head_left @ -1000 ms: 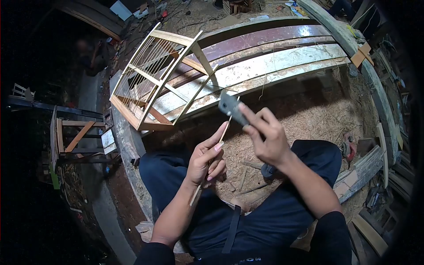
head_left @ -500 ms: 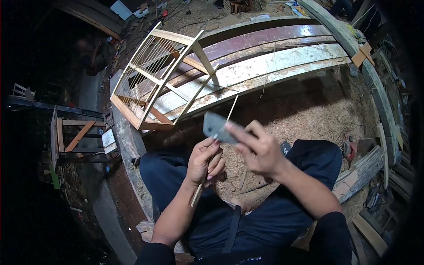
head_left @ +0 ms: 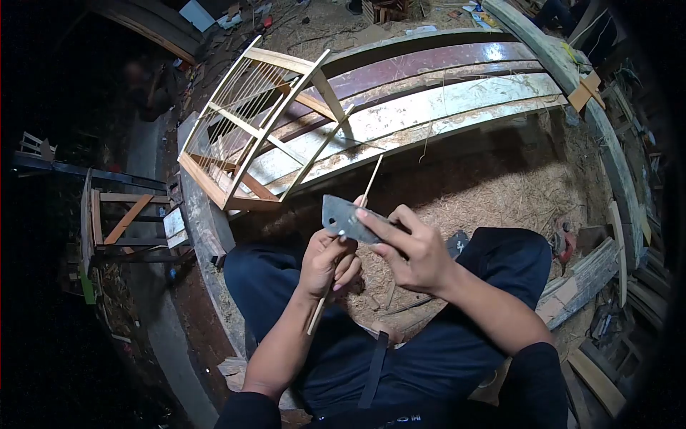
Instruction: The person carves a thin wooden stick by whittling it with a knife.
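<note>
Your left hand (head_left: pixel 330 263) grips a thin wooden stick (head_left: pixel 374 179). Your right hand (head_left: pixel 420 252) pinches a flat gray plate (head_left: pixel 344 212) with a hole, crossing the stick.

A thin, pale stick (head_left: pixel 374 176) slants from seven o'clock up to one. Crossing its upper half is a flat grey plate (head_left: pixel 346 212), probably metal, pierced near its broad ten-o'clock end, pointing toward four.

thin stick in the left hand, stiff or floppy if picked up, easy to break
The stick looks fairly stiff, since it juts straight past the left hand without sagging. It is probably light, being so slender, and that thinness suggests it might snap if bent hard.
</note>
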A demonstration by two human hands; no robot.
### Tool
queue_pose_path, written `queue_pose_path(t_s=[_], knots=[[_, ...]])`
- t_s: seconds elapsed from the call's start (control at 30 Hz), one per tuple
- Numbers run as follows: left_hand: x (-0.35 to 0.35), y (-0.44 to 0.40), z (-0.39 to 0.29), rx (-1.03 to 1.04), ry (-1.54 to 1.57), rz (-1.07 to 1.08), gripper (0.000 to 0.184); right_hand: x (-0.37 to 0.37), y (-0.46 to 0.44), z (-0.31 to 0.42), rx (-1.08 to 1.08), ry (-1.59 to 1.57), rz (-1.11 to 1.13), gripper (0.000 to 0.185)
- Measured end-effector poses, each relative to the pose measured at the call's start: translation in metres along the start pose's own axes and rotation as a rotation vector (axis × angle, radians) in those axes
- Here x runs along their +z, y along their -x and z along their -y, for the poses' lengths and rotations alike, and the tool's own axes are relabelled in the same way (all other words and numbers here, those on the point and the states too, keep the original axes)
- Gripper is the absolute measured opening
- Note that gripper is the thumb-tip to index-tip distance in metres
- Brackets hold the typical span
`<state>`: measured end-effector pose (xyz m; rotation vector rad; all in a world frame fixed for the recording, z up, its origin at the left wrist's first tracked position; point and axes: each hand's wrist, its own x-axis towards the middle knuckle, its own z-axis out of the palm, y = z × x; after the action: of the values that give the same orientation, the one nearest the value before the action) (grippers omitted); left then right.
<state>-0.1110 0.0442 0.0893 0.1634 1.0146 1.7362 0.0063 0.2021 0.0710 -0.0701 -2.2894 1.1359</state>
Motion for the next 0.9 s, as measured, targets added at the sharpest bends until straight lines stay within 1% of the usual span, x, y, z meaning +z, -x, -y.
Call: queue_pose_path(t_s=[0.07, 0.1, 0.13, 0.2, 0.23, 0.27, 0.33, 0.37, 0.4, 0.5, 0.53, 0.6, 0.63, 0.67, 0.73, 0.77, 0.8, 0.87, 0.9], knots=[[0.003, 0.001, -0.003, -0.028, 0.009, -0.011, 0.04, -0.007, -0.004, -0.005, 0.096, 0.055, 0.016, 0.051], [0.011, 0.001, -0.007, -0.022, 0.012, -0.027, 0.039, -0.01, -0.008, -0.01, 0.174, 0.011, -0.06, 0.051], [0.017, 0.002, -0.008, -0.015, 0.02, -0.04, 0.038, -0.012, -0.01, -0.019, 0.163, 0.074, -0.059, 0.051], [0.007, 0.001, -0.003, -0.013, 0.032, -0.018, 0.036, -0.012, -0.007, -0.006, 0.097, 0.075, 0.0, 0.05], [0.001, 0.002, -0.001, -0.003, 0.01, -0.003, 0.036, -0.006, -0.001, -0.003, 0.03, 0.02, 0.016, 0.051], [-0.004, 0.003, 0.0, 0.003, -0.016, 0.008, 0.035, 0.001, 0.002, -0.004, 0.007, 0.02, -0.011, 0.051], [0.007, 0.001, -0.004, -0.011, 0.042, -0.029, 0.032, -0.007, -0.003, -0.01, 0.09, 0.111, 0.003, 0.051], [0.015, 0.001, -0.006, -0.008, 0.042, -0.056, 0.03, -0.007, -0.006, -0.016, 0.17, 0.037, -0.061, 0.05], [0.013, 0.001, -0.005, -0.009, 0.045, -0.054, 0.03, -0.008, -0.005, -0.014, 0.171, 0.041, -0.059, 0.05], [0.0, 0.0, -0.001, 0.024, 0.005, 0.034, 0.035, -0.003, 0.001, -0.002, 0.022, 0.037, 0.039, 0.051], [-0.001, -0.001, -0.001, 0.024, 0.0, 0.032, 0.035, -0.001, 0.002, -0.003, 0.019, 0.024, 0.024, 0.052], [0.004, -0.001, -0.002, -0.013, 0.002, -0.009, 0.036, -0.005, -0.002, -0.01, 0.123, 0.098, 0.028, 0.051], [0.012, 0.001, -0.004, 0.004, -0.007, -0.019, 0.037, -0.008, -0.006, -0.018, 0.189, 0.069, -0.046, 0.051], [0.015, 0.002, -0.006, 0.0, -0.017, -0.019, 0.038, -0.009, -0.009, -0.027, 0.167, 0.112, -0.05, 0.05], [0.004, 0.002, -0.001, -0.007, 0.017, -0.034, 0.038, -0.006, -0.005, -0.016, 0.073, 0.052, -0.01, 0.051], [-0.007, 0.002, 0.002, 0.004, -0.015, 0.017, 0.039, -0.002, 0.001, -0.007, 0.022, 0.002, 0.055, 0.052], [-0.007, 0.001, 0.001, 0.004, -0.019, 0.014, 0.039, 0.002, 0.003, -0.004, -0.007, -0.011, 0.016, 0.052], [0.0, 0.002, -0.002, -0.023, 0.056, 0.0, 0.038, -0.003, -0.001, -0.01, 0.116, 0.064, 0.023, 0.052], [0.011, 0.003, -0.006, -0.015, 0.056, -0.023, 0.036, -0.005, -0.005, -0.019, 0.161, 0.035, -0.041, 0.053]])
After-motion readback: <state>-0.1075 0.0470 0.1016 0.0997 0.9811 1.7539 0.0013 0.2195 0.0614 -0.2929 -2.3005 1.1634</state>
